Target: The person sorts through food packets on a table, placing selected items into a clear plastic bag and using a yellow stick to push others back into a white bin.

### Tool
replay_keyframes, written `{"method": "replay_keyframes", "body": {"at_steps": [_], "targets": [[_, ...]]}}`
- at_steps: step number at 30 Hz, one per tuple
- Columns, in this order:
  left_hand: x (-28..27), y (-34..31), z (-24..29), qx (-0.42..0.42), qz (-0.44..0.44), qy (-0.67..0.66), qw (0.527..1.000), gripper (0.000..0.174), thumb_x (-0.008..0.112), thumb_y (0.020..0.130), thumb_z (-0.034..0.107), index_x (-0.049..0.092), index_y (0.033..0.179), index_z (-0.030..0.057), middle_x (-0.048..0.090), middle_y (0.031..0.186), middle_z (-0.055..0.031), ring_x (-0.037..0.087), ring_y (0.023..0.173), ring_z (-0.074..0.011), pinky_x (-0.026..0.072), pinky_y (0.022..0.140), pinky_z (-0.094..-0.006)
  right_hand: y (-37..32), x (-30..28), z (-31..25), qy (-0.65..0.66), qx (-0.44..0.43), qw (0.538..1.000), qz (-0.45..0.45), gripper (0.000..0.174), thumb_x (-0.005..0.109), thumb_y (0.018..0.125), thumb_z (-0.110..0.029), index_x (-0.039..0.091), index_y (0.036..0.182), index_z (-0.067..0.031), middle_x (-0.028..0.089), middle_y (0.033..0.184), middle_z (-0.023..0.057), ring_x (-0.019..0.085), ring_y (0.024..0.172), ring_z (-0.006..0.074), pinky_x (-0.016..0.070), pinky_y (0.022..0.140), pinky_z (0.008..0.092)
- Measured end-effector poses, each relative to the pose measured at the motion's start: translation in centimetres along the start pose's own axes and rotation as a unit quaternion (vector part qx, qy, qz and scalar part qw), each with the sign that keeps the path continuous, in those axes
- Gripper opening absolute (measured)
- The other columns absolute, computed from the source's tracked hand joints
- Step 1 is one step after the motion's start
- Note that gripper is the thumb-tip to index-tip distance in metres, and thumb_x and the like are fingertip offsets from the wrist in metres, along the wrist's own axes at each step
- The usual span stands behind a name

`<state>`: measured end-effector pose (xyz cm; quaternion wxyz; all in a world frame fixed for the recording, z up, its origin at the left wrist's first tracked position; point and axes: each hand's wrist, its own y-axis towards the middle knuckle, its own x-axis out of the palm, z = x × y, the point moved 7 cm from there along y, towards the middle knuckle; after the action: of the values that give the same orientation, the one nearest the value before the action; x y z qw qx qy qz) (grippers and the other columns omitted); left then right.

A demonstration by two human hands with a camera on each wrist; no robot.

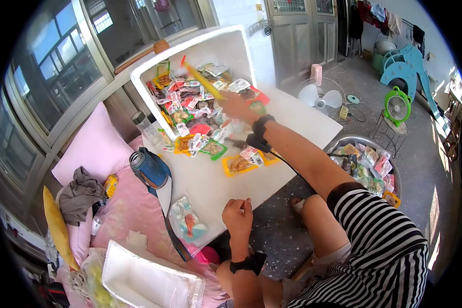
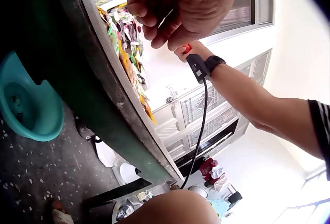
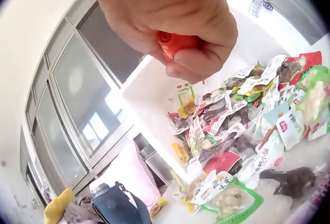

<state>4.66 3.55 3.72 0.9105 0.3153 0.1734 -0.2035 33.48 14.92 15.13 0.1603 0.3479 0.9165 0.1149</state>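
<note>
The person's right hand [image 1: 241, 108] is curled tight round a red object [image 3: 178, 44]; a blurred yellow length [image 1: 204, 82] juts out beyond the fingers. It's up in front of a white foam box [image 1: 192, 40], whose open side faces the person, with snack packets [image 1: 190, 97] heaped inside and spilling onto the white table [image 1: 287, 108]. The left hand [image 1: 237, 218], loosely curled and empty, hangs by the near edge. Farther left is a blue flask [image 1: 150, 168]; right, a metal basin [image 1: 398, 177] of packets.
</note>
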Motion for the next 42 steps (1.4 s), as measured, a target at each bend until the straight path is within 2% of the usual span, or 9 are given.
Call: {"method": "replay_keyframes", "body": {"at_steps": [3,4,11,17,20,23,24,27,42], "targets": [[-0.2,0.2,0.3,0.007,-0.001,0.0,1.0,0.015,0.071,0.074,0.007,0.062,0.067,-0.0015,0.057,0.062,-0.014,0.053,0.051,-0.0253,0.0419,0.05,-0.0333,0.0,2.0,1.3,-0.108,-0.016,0.994,0.004,0.036,0.056,0.085,-0.014,0.057,0.12,-0.0056,0.063,0.082,0.0113,0.063,0.064,0.0203,0.0502,0.048,0.0327],[-0.2,0.2,0.2,0.005,-0.002,0.001,1.0,0.016,0.071,0.074,0.009,0.061,0.066,-0.0003,0.057,0.062,-0.0135,0.054,0.053,-0.0274,0.0423,0.052,-0.0357,-0.8,2.3,1.1,-0.145,-0.075,0.986,-0.032,0.041,0.056,0.082,-0.013,0.053,0.12,-0.0008,0.064,0.085,0.0237,0.064,0.071,0.0359,0.0519,0.063,0.04],[0.3,-0.5,0.6,0.017,-0.018,0.016,1.0,0.019,0.069,0.075,0.013,0.06,0.063,0.0013,0.056,0.062,-0.0136,0.055,0.059,-0.0334,0.0426,0.055,-0.0425,-13.9,-3.4,4.2,-0.252,-0.18,0.95,-0.04,0.049,0.056,0.082,-0.01,0.047,0.129,0.0006,0.062,0.099,0.0279,0.06,0.088,0.0426,0.0487,0.077,0.0426],[1.0,-1.0,0.8,0.039,-0.024,0.067,0.997,0.02,0.07,0.074,0.014,0.061,0.063,-0.0006,0.057,0.063,-0.0162,0.056,0.057,-0.0341,0.0433,0.055,-0.0413,-28.2,-9.0,2.1,-0.088,0.181,0.97,-0.135,0.057,0.061,0.086,-0.02,0.042,0.137,-0.0046,0.064,0.085,0.0146,0.061,0.068,0.0223,0.0502,0.068,0.0349],[1.0,-1.3,1.0,0.04,-0.03,0.067,0.997,0.022,0.07,0.074,0.016,0.061,0.062,-0.0006,0.057,0.062,-0.0163,0.056,0.057,-0.0347,0.0431,0.055,-0.0421,-31.6,-11.3,2.7,-0.026,0.239,0.962,-0.13,0.055,0.068,0.082,-0.021,0.047,0.13,-0.0022,0.062,0.086,0.0079,0.06,0.072,0.0166,0.0495,0.068,0.0308],[1.2,-1.2,1.1,0.045,-0.044,0.072,0.995,0.022,0.07,0.074,0.016,0.061,0.062,-0.0003,0.056,0.062,-0.016,0.055,0.057,-0.0349,0.0428,0.055,-0.0423,-31.8,-14.0,5.3,-0.138,0.105,0.983,-0.056,0.047,0.074,0.076,-0.018,0.054,0.114,0.0011,0.062,0.089,0.0071,0.059,0.076,0.0138,0.0488,0.07,0.028],[1.2,-1.2,1.0,0.045,-0.045,0.07,0.996,0.022,0.07,0.074,0.016,0.06,0.062,-0.0003,0.056,0.062,-0.0159,0.055,0.057,-0.0348,0.0426,0.055,-0.0422,-31.8,-14.3,4.3,-0.125,0.196,0.972,-0.043,0.038,0.075,0.074,-0.015,0.057,0.104,0.001,0.062,0.09,0.0075,0.059,0.083,0.013,0.0487,0.074,0.0283],[1.2,-0.8,0.8,0.044,-0.041,0.065,0.996,0.022,0.07,0.074,0.015,0.06,0.062,-0.0004,0.055,0.062,-0.0157,0.055,0.057,-0.0344,0.0424,0.054,-0.0416,-31.4,-14.0,4.3,-0.08,0.133,0.988,-0.01,0.034,0.074,0.074,-0.014,0.058,0.101,0.0014,0.063,0.09,0.0076,0.059,0.084,0.0132,0.0486,0.075,0.0293],[1.5,-0.5,0.2,-0.002,-0.071,0.043,0.997,0.02,0.069,0.076,0.015,0.06,0.064,0.0022,0.055,0.064,-0.0125,0.056,0.061,-0.0318,0.0436,0.056,-0.0415,-12.3,-1.8,3.7,0.119,0.027,0.989,-0.089,0.052,0.048,0.094,-0.021,0.035,0.139,0.001,0.062,0.085,0.0098,0.058,0.064,0.0127,0.0502,0.056,0.027]]}}
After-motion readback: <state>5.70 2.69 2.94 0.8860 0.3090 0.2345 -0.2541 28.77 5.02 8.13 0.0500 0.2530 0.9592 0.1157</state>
